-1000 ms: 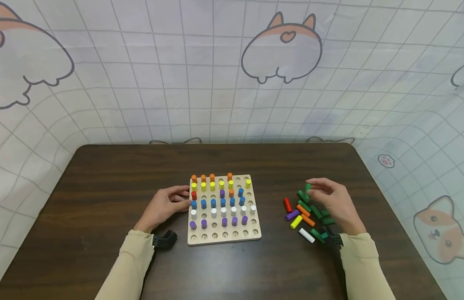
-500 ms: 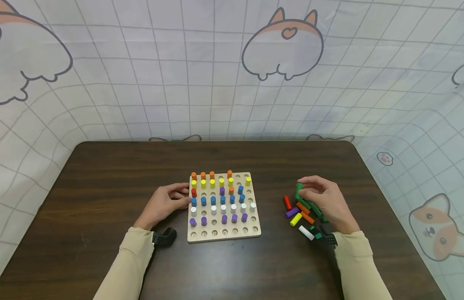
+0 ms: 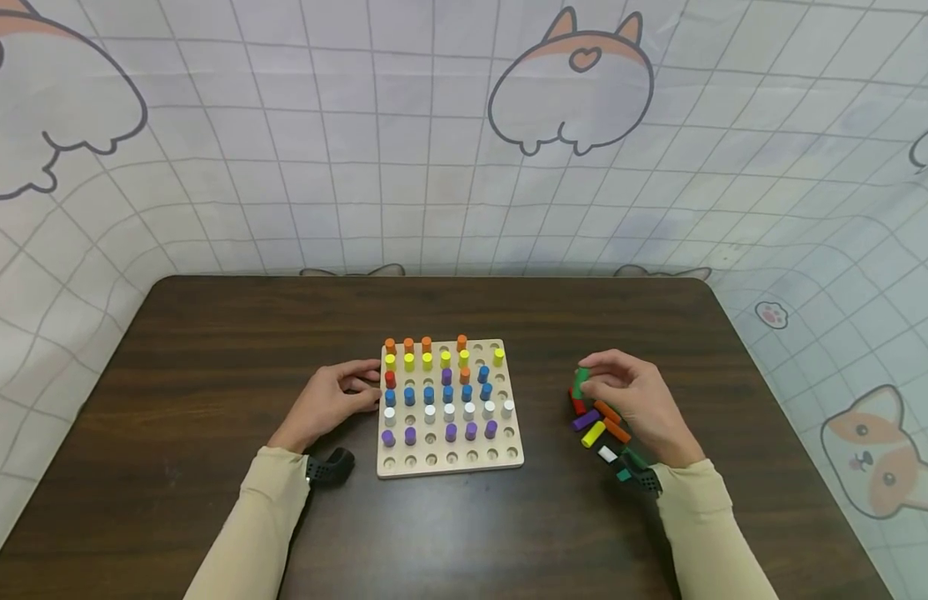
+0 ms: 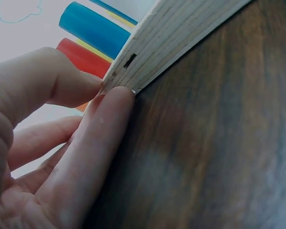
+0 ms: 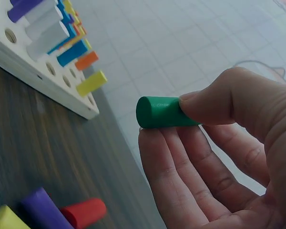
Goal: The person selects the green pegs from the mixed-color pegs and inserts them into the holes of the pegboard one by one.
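A square wooden pegboard (image 3: 449,462) lies mid-table, holding rows of orange, yellow, blue, white and purple pegs plus one red peg (image 3: 390,379). My left hand (image 3: 336,404) rests on the table with its fingertips (image 4: 112,102) against the board's left edge (image 4: 181,36). My right hand (image 3: 629,400) is lifted just right of the board and pinches a green peg (image 3: 581,382) (image 5: 162,112) between thumb and fingers. Beneath it lies a loose pile of pegs: red (image 3: 579,407), purple (image 3: 586,419), yellow (image 3: 593,433), orange (image 3: 612,429), white (image 3: 608,453) and green (image 3: 624,474).
The dark wooden table (image 3: 209,367) ends at a cloth backdrop with cartoon prints (image 3: 569,92). The board's front row of holes (image 3: 449,458) stands empty. A black wrist strap (image 3: 329,467) lies by my left forearm.
My right hand has lifted the green peg out of the pile and carried it left, toward the board. The left hand has stayed at the board's edge.
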{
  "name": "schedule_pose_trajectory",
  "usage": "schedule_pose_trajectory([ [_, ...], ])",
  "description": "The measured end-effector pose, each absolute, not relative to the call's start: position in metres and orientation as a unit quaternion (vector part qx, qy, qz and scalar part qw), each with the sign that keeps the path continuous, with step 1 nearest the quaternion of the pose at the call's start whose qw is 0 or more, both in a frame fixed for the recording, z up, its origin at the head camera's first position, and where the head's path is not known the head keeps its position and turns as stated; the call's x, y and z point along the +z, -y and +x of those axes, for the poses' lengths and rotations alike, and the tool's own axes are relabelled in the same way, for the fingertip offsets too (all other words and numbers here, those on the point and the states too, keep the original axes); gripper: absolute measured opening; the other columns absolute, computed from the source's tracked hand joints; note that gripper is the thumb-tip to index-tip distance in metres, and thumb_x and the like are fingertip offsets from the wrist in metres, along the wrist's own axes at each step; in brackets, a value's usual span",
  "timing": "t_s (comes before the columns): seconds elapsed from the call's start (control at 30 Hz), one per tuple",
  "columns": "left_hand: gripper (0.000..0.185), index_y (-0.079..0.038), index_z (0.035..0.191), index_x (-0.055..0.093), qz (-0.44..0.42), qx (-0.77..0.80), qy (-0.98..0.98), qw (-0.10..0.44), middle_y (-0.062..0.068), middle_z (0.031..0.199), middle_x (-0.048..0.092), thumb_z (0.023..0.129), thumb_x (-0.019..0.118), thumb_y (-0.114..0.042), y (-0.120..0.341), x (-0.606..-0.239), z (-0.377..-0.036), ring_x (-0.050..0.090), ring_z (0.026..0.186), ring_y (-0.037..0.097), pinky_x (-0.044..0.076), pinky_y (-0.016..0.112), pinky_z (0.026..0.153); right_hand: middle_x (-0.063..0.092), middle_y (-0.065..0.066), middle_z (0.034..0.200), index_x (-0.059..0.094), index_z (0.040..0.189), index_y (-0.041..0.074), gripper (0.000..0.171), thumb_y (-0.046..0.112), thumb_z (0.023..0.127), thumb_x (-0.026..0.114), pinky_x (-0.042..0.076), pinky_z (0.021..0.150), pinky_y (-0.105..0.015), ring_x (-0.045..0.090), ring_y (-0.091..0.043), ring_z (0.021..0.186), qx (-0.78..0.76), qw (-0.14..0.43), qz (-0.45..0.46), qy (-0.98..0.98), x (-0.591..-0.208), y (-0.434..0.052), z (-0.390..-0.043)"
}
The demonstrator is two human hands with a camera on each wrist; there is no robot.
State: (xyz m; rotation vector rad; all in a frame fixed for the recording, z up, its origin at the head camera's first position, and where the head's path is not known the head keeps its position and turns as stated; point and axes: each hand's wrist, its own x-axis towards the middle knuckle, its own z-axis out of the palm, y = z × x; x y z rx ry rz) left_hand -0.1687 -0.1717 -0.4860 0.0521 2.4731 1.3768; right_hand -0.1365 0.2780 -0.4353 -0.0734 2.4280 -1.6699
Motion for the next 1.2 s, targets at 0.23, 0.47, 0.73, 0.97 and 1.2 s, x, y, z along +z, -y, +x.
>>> schedule_pose_trajectory([
  [0.23, 0.058, -0.013, 0.146, 0.059, 0.026, 0.491, -0.857, 0.152, 0.01, 0.13, 0.069, 0.093, 0.075, -0.031, 0.174, -0.484, -0.169, 0.071, 0.104, 0.017, 0.061, 0.034, 0.094, 0.073, 0.003, 0.11, 0.063, 0.128, 0.001, 0.041, 0.023, 0.095, 0.076, 0.06, 0.087, -0.03, 0.073, -0.014, 0.096, -0.583, 0.118, -0.04, -0.803, -0.433, -0.26, -0.133],
  [0.47, 0.057, -0.014, 0.145, 0.059, 0.028, 0.492, -0.857, 0.15, 0.009, 0.131, 0.069, 0.093, 0.075, -0.03, 0.172, -0.482, -0.17, 0.071, 0.104, 0.017, 0.061, 0.03, 0.09, 0.073, -0.006, 0.111, 0.067, 0.123, 0.005, 0.033, 0.016, 0.093, 0.077, 0.059, 0.08, -0.036, 0.075, -0.009, 0.096, -0.561, 0.119, -0.071, -0.816, -0.434, -0.235, -0.131],
  [0.73, 0.046, -0.011, 0.146, 0.058, 0.017, 0.525, -0.836, 0.156, 0.014, 0.129, 0.067, 0.101, 0.064, -0.018, 0.17, -0.487, -0.169, 0.071, 0.101, 0.018, 0.063, 0.027, 0.083, 0.07, -0.019, 0.115, 0.069, 0.119, 0.005, 0.029, 0.008, 0.091, 0.076, 0.06, 0.081, -0.026, 0.073, -0.011, 0.094, -0.561, 0.131, -0.119, -0.809, -0.433, -0.203, -0.121],
  [0.97, 0.052, -0.012, 0.146, 0.059, 0.047, 0.534, -0.831, 0.152, 0.012, 0.13, 0.069, 0.096, 0.072, -0.025, 0.174, -0.486, -0.168, 0.072, 0.103, 0.015, 0.062, 0.027, 0.084, 0.072, -0.014, 0.114, 0.07, 0.117, 0.008, 0.027, 0.007, 0.09, 0.074, 0.061, 0.08, -0.026, 0.072, -0.011, 0.093, -0.551, 0.144, -0.14, -0.81, -0.438, -0.183, -0.115],
  [1.2, 0.065, -0.014, 0.146, 0.058, 0.061, 0.514, -0.843, 0.147, 0.009, 0.13, 0.071, 0.089, 0.081, -0.036, 0.179, -0.485, -0.166, 0.071, 0.106, 0.017, 0.055, 0.023, 0.087, 0.074, -0.012, 0.111, 0.072, 0.115, 0.01, 0.026, 0.006, 0.089, 0.072, 0.061, 0.081, -0.024, 0.072, -0.013, 0.093, -0.545, 0.151, -0.16, -0.809, -0.439, -0.166, -0.111],
])
